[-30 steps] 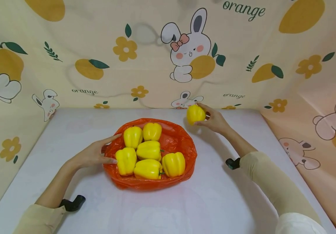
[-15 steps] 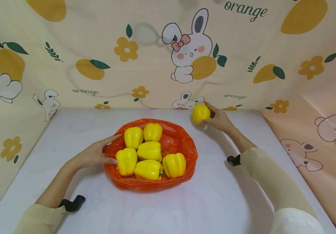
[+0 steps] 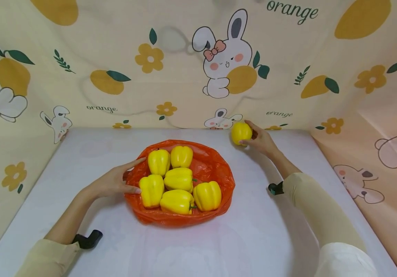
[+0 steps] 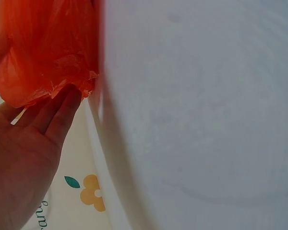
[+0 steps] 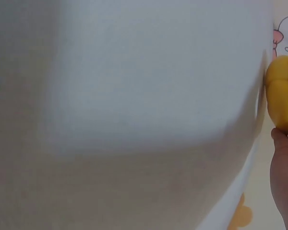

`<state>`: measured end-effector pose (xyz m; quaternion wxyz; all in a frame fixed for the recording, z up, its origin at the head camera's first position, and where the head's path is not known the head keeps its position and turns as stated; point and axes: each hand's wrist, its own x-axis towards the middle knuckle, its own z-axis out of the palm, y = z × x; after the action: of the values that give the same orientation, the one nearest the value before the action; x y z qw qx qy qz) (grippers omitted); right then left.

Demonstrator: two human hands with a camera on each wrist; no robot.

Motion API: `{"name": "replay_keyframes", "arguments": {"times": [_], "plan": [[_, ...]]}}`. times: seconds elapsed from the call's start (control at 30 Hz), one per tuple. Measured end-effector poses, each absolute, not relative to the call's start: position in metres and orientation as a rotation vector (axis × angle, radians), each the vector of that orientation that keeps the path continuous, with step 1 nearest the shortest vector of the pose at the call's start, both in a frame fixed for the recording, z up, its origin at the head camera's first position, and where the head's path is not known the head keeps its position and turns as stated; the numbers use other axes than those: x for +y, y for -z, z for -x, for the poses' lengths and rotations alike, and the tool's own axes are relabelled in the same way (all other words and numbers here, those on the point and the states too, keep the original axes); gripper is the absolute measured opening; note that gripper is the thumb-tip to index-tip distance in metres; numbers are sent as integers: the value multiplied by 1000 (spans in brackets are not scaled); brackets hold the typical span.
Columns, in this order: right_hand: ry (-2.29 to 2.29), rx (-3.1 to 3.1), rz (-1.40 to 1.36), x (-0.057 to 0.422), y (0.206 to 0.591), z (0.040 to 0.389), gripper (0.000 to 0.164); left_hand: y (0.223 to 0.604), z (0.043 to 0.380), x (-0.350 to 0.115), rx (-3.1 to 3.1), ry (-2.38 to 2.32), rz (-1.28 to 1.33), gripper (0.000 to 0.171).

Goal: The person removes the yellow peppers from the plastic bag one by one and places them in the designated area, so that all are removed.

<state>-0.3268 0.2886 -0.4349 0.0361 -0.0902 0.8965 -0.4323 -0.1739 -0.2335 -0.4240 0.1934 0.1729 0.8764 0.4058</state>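
Several yellow bell peppers (image 3: pixel 178 179) lie in an open red plastic bag (image 3: pixel 204 165) with its rim spread round on the table. At the bag's left side my left hand (image 3: pixel 110 181) holds the rim, its thumb over the edge beside a pepper. In the left wrist view the fingers (image 4: pixel 61 115) lie against the outside of the bag. Near the back edge, my right hand (image 3: pixel 261 140) grips another yellow bell pepper (image 3: pixel 241 133) between thumb and fingers. Only part of this pepper (image 5: pixel 283 93) and hand shows at the right wrist view's edge.
The white table (image 3: pixel 191 250) runs back to a patterned cloth wall (image 3: pixel 181 88) printed with rabbits, flowers and fruit. Another cloth side (image 3: pixel 378 115) rises at the right. Black wrist mounts (image 3: pixel 89 239) stick out below the sleeves.
My right hand has moved a little to the right and back, away from the bag, with the pepper in its grip. The left hand stays at the bag's rim.
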Motion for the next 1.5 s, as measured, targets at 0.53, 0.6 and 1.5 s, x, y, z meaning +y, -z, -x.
{"name": "replay_keyframes", "arguments": {"times": [0.53, 0.6, 1.5], "plan": [[1404, 2583, 193, 299, 434, 328, 94, 425, 174, -234, 2452, -1133, -485, 96], [1426, 2548, 190, 297, 428, 323, 95, 425, 174, -234, 2452, -1134, -492, 96], [1662, 2729, 403, 281, 388, 285, 65, 425, 172, -234, 2443, -1122, -486, 95]]}}
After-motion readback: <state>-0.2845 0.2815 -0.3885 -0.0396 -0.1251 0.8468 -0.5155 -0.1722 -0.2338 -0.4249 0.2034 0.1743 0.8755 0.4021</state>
